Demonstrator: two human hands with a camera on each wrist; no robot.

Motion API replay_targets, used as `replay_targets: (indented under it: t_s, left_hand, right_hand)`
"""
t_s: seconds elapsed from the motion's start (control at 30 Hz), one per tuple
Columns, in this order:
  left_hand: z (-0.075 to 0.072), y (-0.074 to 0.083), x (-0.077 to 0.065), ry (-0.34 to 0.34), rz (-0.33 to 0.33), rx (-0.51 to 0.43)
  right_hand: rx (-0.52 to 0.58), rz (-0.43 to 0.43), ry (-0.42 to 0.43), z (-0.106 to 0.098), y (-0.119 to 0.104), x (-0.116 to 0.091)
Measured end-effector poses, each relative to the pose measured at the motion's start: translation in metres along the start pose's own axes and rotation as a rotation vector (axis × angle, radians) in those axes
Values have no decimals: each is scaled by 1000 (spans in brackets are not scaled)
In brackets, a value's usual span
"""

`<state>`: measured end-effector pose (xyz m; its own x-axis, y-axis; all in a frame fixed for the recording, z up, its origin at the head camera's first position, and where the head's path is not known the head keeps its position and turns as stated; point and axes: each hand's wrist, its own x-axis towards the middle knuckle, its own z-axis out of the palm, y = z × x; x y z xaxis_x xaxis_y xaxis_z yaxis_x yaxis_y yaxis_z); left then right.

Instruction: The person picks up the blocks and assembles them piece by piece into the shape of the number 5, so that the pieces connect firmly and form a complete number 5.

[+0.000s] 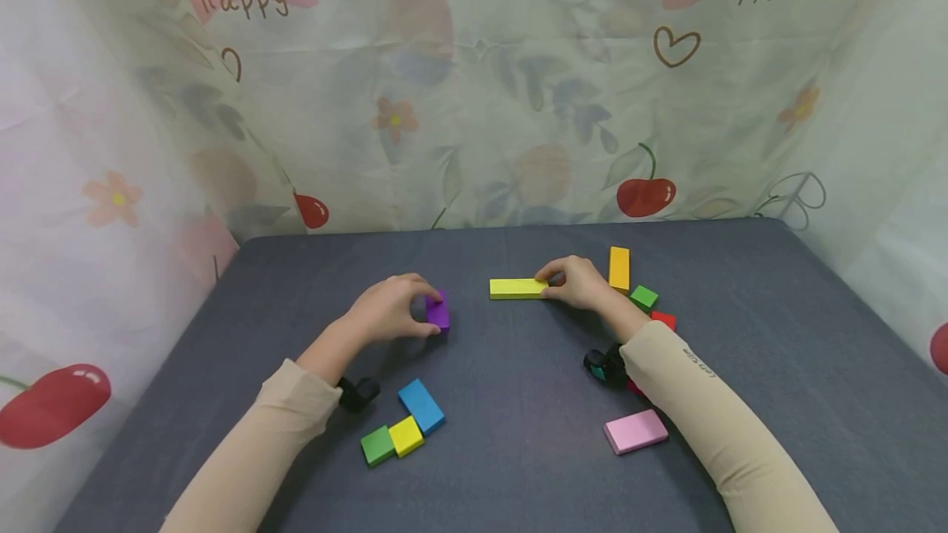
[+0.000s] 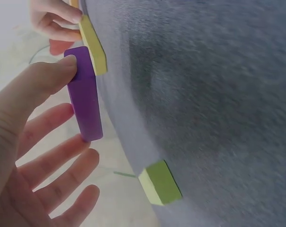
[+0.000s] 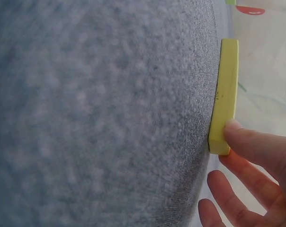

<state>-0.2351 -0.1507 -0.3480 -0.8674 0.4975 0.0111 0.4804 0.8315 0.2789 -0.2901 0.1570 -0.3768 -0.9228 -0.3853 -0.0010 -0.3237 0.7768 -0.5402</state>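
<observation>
My left hand point(image 1: 392, 308) pinches a purple block point(image 1: 439, 312) between thumb and fingertips, left of the middle of the table. In the left wrist view the purple block point(image 2: 85, 99) is held along its length, with the lower fingers spread. Right of it, my right hand point(image 1: 578, 281) holds the right end of a long yellow block point(image 1: 515, 289), which lies sideways. The right wrist view shows the thumb and a finger on one end of this yellow block point(image 3: 224, 94). A green block point(image 2: 160, 183) stands on the table beyond the left hand, hidden from the head view.
Near the left forearm lie a blue block point(image 1: 422, 406), a small yellow block point(image 1: 406, 436) and a green block point(image 1: 378, 446). By the right arm are an orange block point(image 1: 619, 268), a green block point(image 1: 643, 298), a red block point(image 1: 663, 320) and a pink block point(image 1: 635, 432).
</observation>
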Motion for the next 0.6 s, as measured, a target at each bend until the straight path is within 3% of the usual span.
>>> replay_targets:
  t_s: [0.6]
  left_hand:
    - [9, 10, 36, -40, -2, -67]
  right_hand:
    - [-4, -1, -10, 0, 0, 0]
